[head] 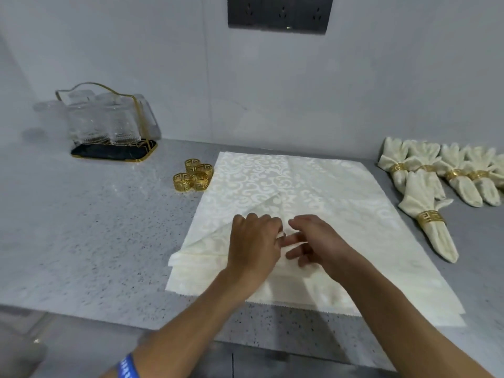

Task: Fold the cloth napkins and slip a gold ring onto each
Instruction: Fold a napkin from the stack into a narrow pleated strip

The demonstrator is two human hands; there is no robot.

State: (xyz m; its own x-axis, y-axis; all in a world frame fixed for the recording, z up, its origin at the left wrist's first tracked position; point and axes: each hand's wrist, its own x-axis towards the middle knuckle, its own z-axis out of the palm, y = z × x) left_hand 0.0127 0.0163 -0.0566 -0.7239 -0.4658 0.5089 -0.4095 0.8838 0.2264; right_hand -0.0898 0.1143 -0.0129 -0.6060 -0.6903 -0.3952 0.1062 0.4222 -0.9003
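Observation:
A stack of cream patterned cloth napkins (300, 181) lies flat on the speckled grey counter. The top napkin's near-left corner is folded up toward the middle. My left hand (253, 244) rests on that folded flap, its fingers curled and pinching the cloth. My right hand (313, 241) hovers just beside it over the napkin with fingers bent, touching the fabric; whether it grips the cloth is unclear. Several loose gold rings (193, 174) stand clustered left of the stack. Several folded napkins with gold rings on them (425, 197) lie at the right.
A gold-wire rack of clear glasses (109, 124) on a dark tray stands at the back left. A dark socket panel (281, 13) is on the wall. The counter's front edge (109, 320) runs below the napkins.

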